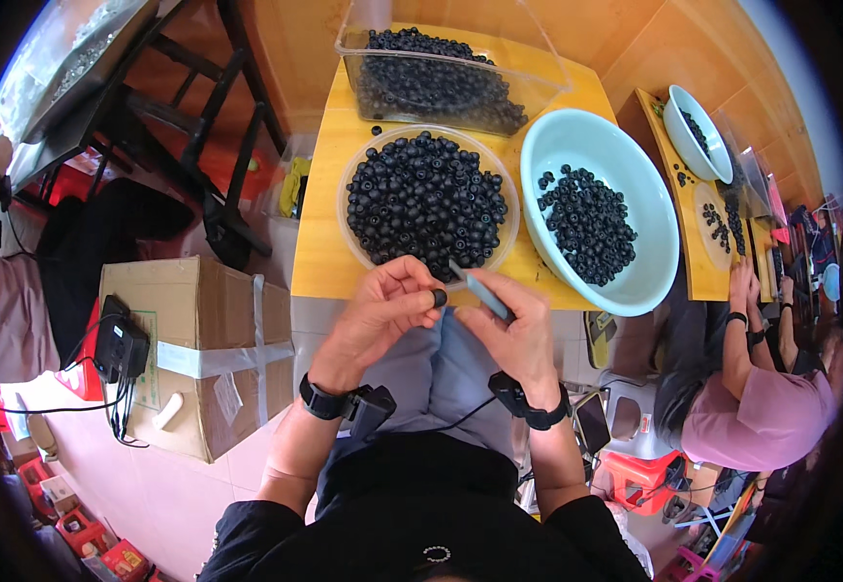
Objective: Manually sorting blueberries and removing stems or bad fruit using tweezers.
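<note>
My left hand (390, 308) pinches one small round black piece (439, 298) between thumb and fingertips, just in front of the table edge. Beside it, my right hand (520, 339) is closed round a slim grey-blue knife-like tool (487, 294), its narrow tip pointing up and away from me. The tip lies over the near rim of a shallow round clear tray (512, 211) heaped with the same black pieces, many showing a hole. To the right of that tray, a light-blue basin (654, 262) holds a smaller pile of them.
A clear plastic bin (538, 92) with more black pieces stands at the back of the yellow table (322, 262). A taped cardboard box (193, 339) is at my left, with a black device on it. Two co-workers sit nearby, the right one beside another blue basin (683, 131).
</note>
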Available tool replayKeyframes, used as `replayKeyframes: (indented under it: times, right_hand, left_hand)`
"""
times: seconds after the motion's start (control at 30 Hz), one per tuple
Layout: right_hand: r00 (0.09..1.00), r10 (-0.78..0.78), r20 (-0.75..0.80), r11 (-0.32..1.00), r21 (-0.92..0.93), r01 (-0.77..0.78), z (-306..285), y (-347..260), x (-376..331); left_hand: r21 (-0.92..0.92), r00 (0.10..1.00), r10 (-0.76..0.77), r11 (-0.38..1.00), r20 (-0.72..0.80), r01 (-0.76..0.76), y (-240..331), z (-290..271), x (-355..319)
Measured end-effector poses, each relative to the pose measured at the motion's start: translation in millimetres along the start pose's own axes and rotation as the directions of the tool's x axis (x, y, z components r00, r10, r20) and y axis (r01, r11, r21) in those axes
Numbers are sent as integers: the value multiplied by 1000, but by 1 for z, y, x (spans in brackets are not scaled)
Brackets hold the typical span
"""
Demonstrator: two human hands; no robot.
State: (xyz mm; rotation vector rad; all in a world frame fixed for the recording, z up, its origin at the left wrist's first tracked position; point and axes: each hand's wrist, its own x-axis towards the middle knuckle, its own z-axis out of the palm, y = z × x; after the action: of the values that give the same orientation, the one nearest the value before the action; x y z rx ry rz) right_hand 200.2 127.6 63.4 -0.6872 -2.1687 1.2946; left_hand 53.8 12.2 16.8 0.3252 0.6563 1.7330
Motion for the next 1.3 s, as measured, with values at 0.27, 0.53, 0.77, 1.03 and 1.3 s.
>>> replayKeyframes:
  times: [0.27,0.53,0.77,1.03,1.3]
  right_hand:
    - [977,-135,166,991,35,131,-4,-8,-2]
    - [884,-251,-395,873,-486,30,-81,-13,12]
    - [887,-163,-431,924,-381,-15,-77,2,-9]
    - [938,-99,-332,952,-305,-8,-52,19,-38]
    - [947,-23,-321,968,-243,-59,-40,18,-46]
  left_hand:
    - [75,987,-101,993,124,93,-1,1,2]
    - [795,853,464,598,-239,-103,42,-31,22]
    - [996,742,665,28,-83,86,58,-41,49]
    - [942,792,601,-317,112,107,59,-34,55]
    - [986,792,603,-166,101,0,58,-38,54]
